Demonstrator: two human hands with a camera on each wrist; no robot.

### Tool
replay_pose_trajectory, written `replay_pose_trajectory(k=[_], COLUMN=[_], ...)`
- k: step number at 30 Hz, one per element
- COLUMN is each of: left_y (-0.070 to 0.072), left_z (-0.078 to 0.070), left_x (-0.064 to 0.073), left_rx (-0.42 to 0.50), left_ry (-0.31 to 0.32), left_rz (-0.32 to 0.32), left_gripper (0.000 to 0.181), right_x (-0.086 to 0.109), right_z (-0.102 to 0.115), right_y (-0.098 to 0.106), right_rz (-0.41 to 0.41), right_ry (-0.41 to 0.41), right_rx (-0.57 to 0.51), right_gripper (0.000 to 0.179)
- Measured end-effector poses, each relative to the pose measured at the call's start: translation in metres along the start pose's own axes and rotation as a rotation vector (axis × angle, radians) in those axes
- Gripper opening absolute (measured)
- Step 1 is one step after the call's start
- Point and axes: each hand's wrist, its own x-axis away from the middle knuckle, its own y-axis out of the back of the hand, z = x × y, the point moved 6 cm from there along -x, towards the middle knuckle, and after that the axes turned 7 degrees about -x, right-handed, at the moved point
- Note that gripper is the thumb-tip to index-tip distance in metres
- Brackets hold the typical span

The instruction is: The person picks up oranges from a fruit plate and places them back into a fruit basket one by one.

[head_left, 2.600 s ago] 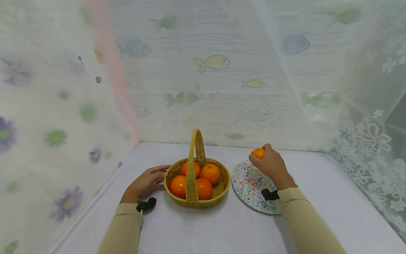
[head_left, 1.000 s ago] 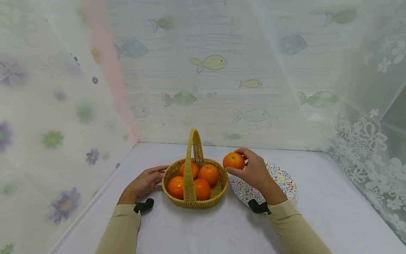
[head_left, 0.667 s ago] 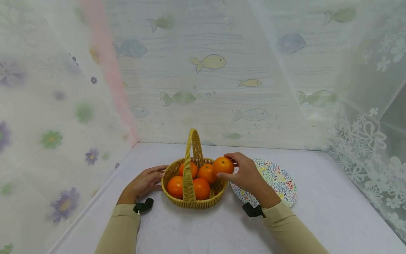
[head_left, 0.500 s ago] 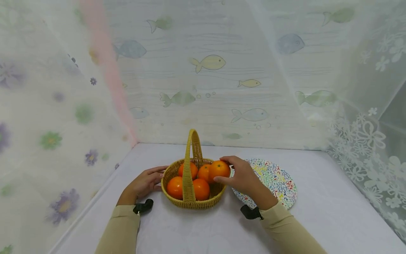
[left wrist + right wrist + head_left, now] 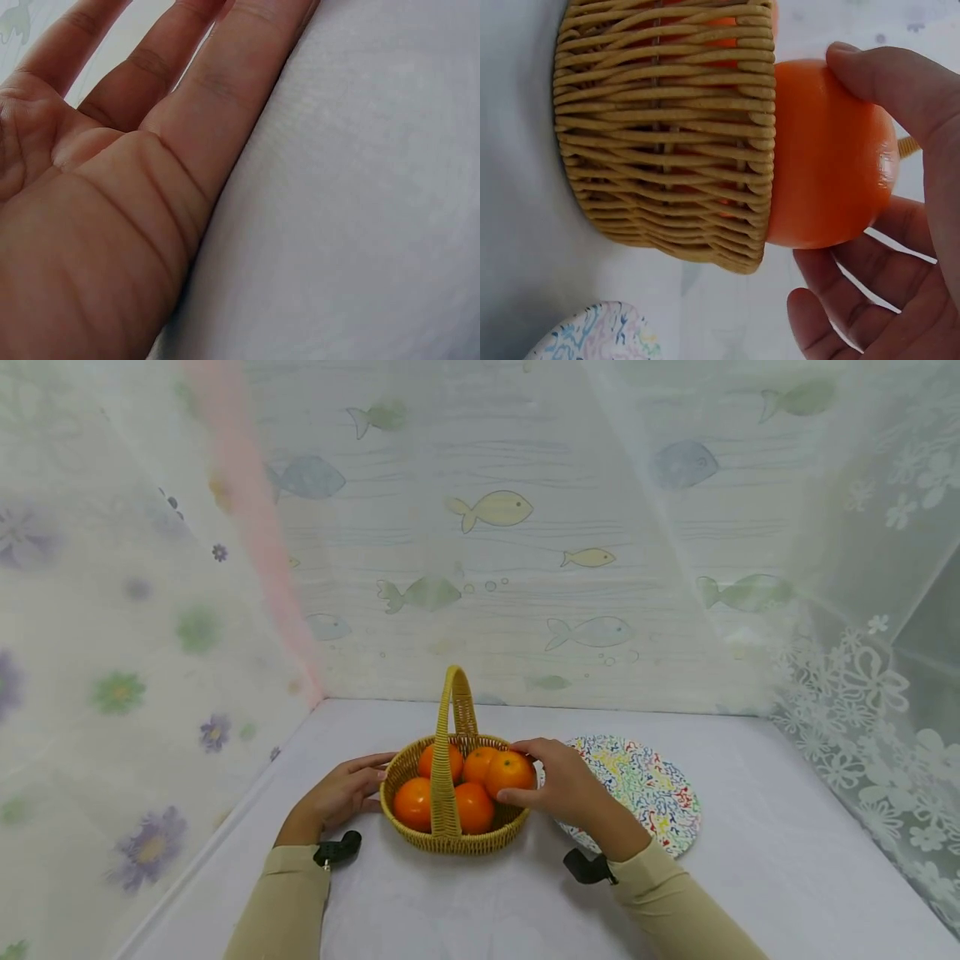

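Note:
My right hand (image 5: 568,783) holds an orange (image 5: 510,772) at the right rim of a yellow wicker basket (image 5: 468,842), thumb on the near side and fingers behind. In the right wrist view the held orange (image 5: 829,157) sits partly below the rim, between thumb and fingers. Several other oranges (image 5: 413,803) lie in the basket, under and beside its tall handle (image 5: 444,760). At the basket's left side rests my left hand (image 5: 341,795), fingers extended and fingertips touching the wall. The left wrist view shows its palm and fingers (image 5: 217,82) beside the white cloth; the basket is hidden there.
Right of the basket, a round plate (image 5: 645,785) with a multicoloured squiggle pattern lies on the white tablecloth (image 5: 435,910), partly behind my right forearm. Sheer curtains with fish (image 5: 498,508) and flowers enclose the table at the back and sides.
My right hand has carried the orange leftward from over the plate to the basket and lowered it inside the right rim. The left hand has stayed at the basket's side.

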Motion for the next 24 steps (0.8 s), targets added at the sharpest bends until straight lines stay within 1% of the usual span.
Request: replay_pose_trajectory(k=[4,9,13,20,24], left_y=[0.0011,0.0018,0.0021,0.0036,0.0045], left_z=[0.0018,0.0035,0.0033,0.0034,0.0024], left_x=[-0.0005,-0.0012,-0.0012,-0.0013,-0.0023], left_rx=[0.000,-0.001,-0.004,-0.010,-0.018], left_ry=[-0.005,-0.004,-0.007,-0.012,-0.008], left_rz=[0.003,0.008,0.011,0.005,0.000], left_gripper=[0.057,0.058,0.057,0.057,0.057], right_x=[0.0003,0.0005,0.0010,0.0009,0.0012], right_z=[0.0034,0.0023,0.0016,0.0028,0.0037], right_y=[-0.0017,-0.0040,-0.0048,-0.0044,-0.0024], right_rz=[0.010,0.010,0.013,0.035,0.049], right_ry=[-0.004,-0.031,-0.045,-0.043,-0.024], right_rx=[0.000,0.011,0.000,0.002,0.000], right_gripper=[0.071,0.069,0.069,0.074,0.079])
